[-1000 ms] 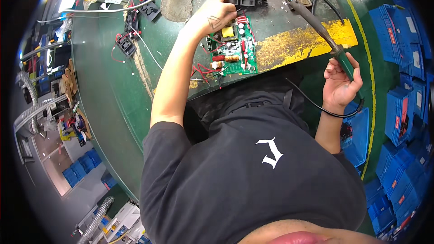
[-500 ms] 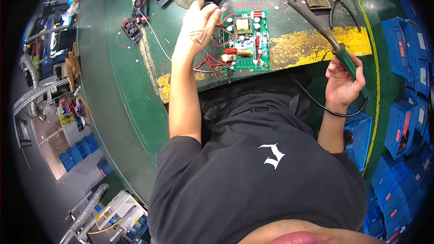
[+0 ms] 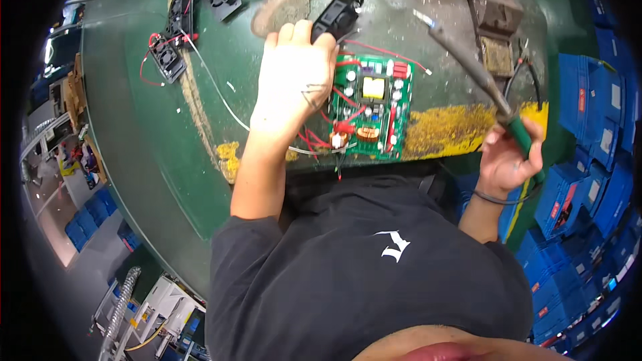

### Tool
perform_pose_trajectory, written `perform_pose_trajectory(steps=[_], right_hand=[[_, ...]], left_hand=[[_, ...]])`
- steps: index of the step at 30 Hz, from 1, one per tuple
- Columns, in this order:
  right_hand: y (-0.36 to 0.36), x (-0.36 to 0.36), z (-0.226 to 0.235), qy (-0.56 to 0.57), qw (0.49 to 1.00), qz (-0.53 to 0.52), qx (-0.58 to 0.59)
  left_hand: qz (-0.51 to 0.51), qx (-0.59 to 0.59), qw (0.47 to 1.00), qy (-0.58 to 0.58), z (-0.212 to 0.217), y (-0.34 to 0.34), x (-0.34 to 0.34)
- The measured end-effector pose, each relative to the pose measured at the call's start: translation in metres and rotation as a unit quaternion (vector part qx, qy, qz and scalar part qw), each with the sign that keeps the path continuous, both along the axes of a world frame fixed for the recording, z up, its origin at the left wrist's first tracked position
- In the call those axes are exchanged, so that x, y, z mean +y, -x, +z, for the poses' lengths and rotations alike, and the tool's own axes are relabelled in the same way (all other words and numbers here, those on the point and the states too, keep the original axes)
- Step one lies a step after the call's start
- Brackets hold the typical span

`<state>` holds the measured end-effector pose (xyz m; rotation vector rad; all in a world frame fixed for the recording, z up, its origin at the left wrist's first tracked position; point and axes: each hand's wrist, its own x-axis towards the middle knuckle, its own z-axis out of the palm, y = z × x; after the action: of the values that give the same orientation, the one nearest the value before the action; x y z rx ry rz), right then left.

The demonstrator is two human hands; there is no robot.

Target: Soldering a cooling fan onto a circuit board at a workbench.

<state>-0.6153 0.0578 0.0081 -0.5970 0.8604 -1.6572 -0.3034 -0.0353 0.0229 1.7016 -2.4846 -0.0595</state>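
Note:
My left hand (image 3: 294,70) is closed on the near end of a black fan unit (image 3: 340,17), just beyond the circuit board; its palm side is hidden. A green circuit board (image 3: 373,110) lies near the table's front edge, with a yellow-topped transformer, copper coils and red wires on it. In my right hand (image 3: 509,157) is a soldering iron (image 3: 471,70) with a green handle. Its tip points up and left over the table, apart from the board. A red wire (image 3: 391,53) lies beyond the board.
Pliers (image 3: 525,77) rest at the right beside a metal soldering stand (image 3: 493,13). More black fans (image 3: 168,57) with wires lie at the far left. A pale cable (image 3: 224,103) crosses the green table (image 3: 154,160). Blue crates (image 3: 582,93) stand at the right.
My left hand has turned and moved lower over the table with the fan unit. The view has shifted, so the board appears lower. My right hand still holds the soldering iron.

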Motion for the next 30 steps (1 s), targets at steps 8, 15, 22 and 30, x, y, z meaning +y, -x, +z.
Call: perform_pose_trajectory(steps=[8, 15, 22, 30], right_hand=[[0.003, -0.029, 0.034, -0.063, 0.985, 0.034, 0.16], [0.003, -0.015, -0.002, -0.051, 0.997, -0.04, 0.03], [0.01, 0.012, -0.006, 0.007, 0.996, -0.072, 0.046], [-0.004, 0.02, -0.018, 0.026, 0.997, -0.033, 0.058]], left_hand=[[0.022, 0.113, 0.993, 0.01, -0.004, 0.026, -0.018], [-0.084, 0.142, 0.986, 0.034, -0.027, 0.027, -0.021], [-0.119, 0.142, 0.983, 0.012, -0.01, 0.019, -0.008], [-0.035, 0.101, 0.989, 0.103, -0.03, 0.022, 0.025]])
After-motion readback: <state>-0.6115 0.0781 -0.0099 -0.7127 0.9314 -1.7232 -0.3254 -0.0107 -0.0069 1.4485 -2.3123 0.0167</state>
